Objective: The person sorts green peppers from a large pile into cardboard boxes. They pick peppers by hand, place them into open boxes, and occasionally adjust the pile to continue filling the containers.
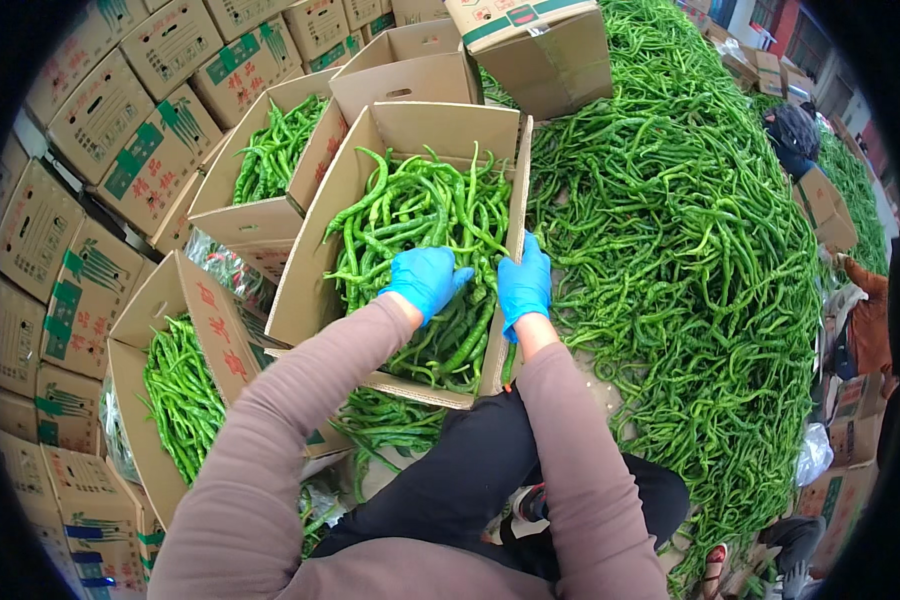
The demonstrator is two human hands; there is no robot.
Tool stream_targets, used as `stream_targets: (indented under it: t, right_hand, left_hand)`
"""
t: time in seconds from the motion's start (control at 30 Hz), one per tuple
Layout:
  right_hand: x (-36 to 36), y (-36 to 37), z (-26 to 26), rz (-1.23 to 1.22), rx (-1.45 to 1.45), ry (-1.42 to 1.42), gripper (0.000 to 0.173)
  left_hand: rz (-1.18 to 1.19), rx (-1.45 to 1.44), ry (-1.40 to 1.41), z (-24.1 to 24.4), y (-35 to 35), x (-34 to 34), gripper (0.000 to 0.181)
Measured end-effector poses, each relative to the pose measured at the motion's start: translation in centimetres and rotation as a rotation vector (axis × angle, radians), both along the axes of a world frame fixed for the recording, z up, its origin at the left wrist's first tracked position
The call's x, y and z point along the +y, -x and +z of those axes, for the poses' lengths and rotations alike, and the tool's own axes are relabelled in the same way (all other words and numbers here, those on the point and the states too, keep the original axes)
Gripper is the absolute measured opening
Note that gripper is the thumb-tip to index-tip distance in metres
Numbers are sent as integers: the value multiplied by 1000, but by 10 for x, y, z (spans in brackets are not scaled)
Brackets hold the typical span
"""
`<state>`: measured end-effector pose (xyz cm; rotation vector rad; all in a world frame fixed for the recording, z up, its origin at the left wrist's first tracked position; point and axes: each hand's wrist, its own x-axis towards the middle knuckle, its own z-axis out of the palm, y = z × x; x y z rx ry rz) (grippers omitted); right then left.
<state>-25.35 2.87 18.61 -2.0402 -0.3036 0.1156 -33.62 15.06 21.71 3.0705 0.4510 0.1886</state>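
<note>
In front of me an open cardboard box [305, 274] is partly filled with long green chili peppers [412, 202]. My left hand [424, 281], in a blue glove, is inside it on top of the peppers. Its fingers point down and are mostly hidden by the back of the hand, so whether they hold a pepper is unclear. At the box's right wall is my right hand [526, 285], gloved in blue too. It grips the wall's upper edge, the thumb on the inner side and the fingers outside.
A large heap of green peppers [682, 247] spreads along the right. Two open boxes with peppers, one farther [247, 217] and one nearer [131, 375], stand left. A taped carton [547, 71] sits beyond. Stacked printed cartons [157, 150] line the left. Other people [866, 315] are at far right.
</note>
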Motion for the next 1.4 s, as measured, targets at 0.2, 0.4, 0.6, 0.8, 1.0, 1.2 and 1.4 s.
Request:
stream_targets:
  t: [0.2, 0.4, 0.6, 0.8, 1.0, 1.2, 1.4]
  right_hand:
    - [-38, -6, -9, 69, 84, -310, 48]
    - [-141, 13, 41, 117, 342, -394, 36]
    - [-219, 19, -9, -6, 488, -459, 35]
    - [-226, 2, -18, 29, 318, -545, 29]
    - [-218, 3, -15, 32, 330, -560, 27]
    - [-217, 4, -11, 61, 395, -530, 26]
    - [-217, 4, -13, 71, 360, -520, 26]
  left_hand:
    - [336, 6, 195, -19, -19, -8, 54]
    - [474, -242, 548, -25, -19, 7, 36]
    - [439, -399, 1142, -21, 1, 57, 17]
    - [404, -378, 1561, 2, 33, 69, 21]
    - [362, -464, 1539, -1, 38, 63, 22]
    - [291, -645, 1574, -13, 39, 59, 25]
    - [53, -680, 1986, -6, 45, 50, 20]
